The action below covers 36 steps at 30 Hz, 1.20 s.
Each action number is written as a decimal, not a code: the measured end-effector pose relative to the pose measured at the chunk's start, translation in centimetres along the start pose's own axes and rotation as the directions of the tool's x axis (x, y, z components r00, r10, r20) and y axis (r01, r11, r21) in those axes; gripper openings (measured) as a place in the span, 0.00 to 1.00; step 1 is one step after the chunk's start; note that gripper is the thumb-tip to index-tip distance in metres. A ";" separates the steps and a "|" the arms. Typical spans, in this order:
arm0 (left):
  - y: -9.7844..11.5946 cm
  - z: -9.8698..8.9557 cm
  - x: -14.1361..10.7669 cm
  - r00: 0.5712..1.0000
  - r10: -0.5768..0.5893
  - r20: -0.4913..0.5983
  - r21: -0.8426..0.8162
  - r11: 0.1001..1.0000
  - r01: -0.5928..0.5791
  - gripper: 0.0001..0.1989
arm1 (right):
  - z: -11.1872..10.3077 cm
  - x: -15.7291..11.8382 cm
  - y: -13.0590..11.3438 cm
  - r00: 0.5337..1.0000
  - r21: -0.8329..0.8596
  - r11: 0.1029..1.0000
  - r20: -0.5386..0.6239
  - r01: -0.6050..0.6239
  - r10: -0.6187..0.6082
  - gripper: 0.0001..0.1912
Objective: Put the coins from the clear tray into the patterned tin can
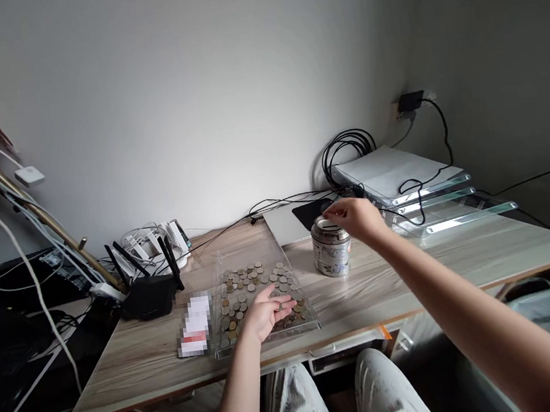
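- Tin can [331, 250] — small, round, patterned, slotted lid; stands upright on the wooden desk [414, 276], mid-desk, just right of the clear tray.
- Right hand [354, 216] hovers right over the can's top, fingers drawn together toward the slot; looks like a pinch, but whether a coin sits between the tips I cannot tell — too small.
- Clear tray [310, 325] — shallow, transparent plastic, near the front edge of the desk, left of the can; not touching it.
- Coins [251, 279] spread across the tray floor in one loose layer, mixed silver and brass tones.
- Left hand [266, 310] is inside the tray at its near side, palm up, fingers loosely spread and slightly curled; a couple of coins seem to lie on the fingers.
- Blurred-out white and red box [195, 324] lies flat just left of the tray.
- Black router [148, 295] with upright antennas sits further left, near the desk's left edge; white cables and adapters behind it.
- Behind the can: a grey laptop [282, 224] lying flat with a black pad [308, 212] on it.
- Back right corner — stacked clear acrylic shelves [430, 203] with a white sheet on top; a coil of black cable [343, 151] against the wall, running to a wall plug [410, 101].
- Person's knees in light patterned trousers [377, 387] show below the desk edge.
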<state>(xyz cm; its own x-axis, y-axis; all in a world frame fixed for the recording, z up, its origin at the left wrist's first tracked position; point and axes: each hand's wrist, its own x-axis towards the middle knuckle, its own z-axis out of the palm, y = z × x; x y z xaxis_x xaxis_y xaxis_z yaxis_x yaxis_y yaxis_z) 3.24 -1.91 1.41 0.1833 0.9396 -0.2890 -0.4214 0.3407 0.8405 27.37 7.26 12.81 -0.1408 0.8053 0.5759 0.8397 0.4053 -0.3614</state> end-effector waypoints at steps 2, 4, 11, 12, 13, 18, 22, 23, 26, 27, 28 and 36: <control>0.0 0.1 -0.1 1.000 -0.001 -0.009 0.007 1.000 0.001 0.33 | -0.6 1.1 1.8 0.999 -0.066 0.998 0.048 -0.014 0.017 0.08; 0.0 0.0 0.0 0.999 0.026 -0.035 0.007 1.000 -0.026 0.31 | -0.4 1.7 2.9 0.991 -0.092 0.994 0.118 0.067 -0.056 0.06; -0.1 -0.5 0.4 0.987 0.117 -0.113 0.015 0.993 -0.116 0.14 | 1.2 1.1 1.4 0.989 -0.105 0.983 0.010 0.150 -0.149 0.08; -0.1 -0.6 0.4 0.986 0.124 -0.116 0.012 0.992 -0.123 0.11 | 1.5 0.4 0.4 0.986 -0.086 0.983 -0.029 0.161 -0.164 0.10; -0.1 -0.6 0.4 0.986 0.125 -0.113 0.004 0.992 -0.125 0.10 | 1.9 -0.4 -0.8 0.981 -0.058 0.980 -0.032 0.190 -0.192 0.11; -0.3 -0.9 0.9 0.993 0.090 -0.074 -0.127 0.987 -0.099 0.13 | 5.6 -6.1 -7.1 0.877 0.069 0.919 0.281 0.388 -0.391 0.13; -0.4 -1.2 1.2 0.997 0.072 -0.037 -0.180 0.981 -0.078 0.15 | 8.7 -8.6 -9.1 0.838 0.087 0.929 0.408 0.359 -0.362 0.10; -0.4 -1.3 1.3 0.998 0.062 -0.022 -0.182 0.981 -0.065 0.15 | 9.2 -8.8 -9.1 0.839 0.094 0.937 0.423 0.336 -0.343 0.09; -0.3 -1.2 1.2 1.000 0.028 0.004 -0.167 0.986 -0.027 0.15 | 9.9 -8.8 -8.5 0.843 0.126 0.953 0.445 0.276 -0.302 0.08; -0.3 -1.1 1.1 1.000 0.020 0.011 -0.156 0.988 -0.018 0.15 | 9.7 -8.5 -8.2 0.841 0.146 0.953 0.450 0.264 -0.302 0.09; -0.3 -1.0 1.0 1.000 0.015 0.017 -0.148 0.989 -0.012 0.14 | 9.3 -8.2 -7.9 0.841 0.170 0.951 0.445 0.257 -0.307 0.10; 0.0 -0.8 0.5 0.999 0.043 0.033 -0.057 0.998 -0.041 0.16 | 0.9 -0.5 -1.5 0.978 0.148 0.968 0.026 0.202 -0.208 0.13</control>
<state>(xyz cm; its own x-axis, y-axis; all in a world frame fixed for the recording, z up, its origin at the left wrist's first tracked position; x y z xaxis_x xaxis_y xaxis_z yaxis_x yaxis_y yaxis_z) 2.64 -1.42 0.93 0.1942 0.9517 -0.2378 -0.4788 0.3036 0.8238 25.73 6.65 12.35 -0.3258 0.7144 0.6192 0.7067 0.6191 -0.3425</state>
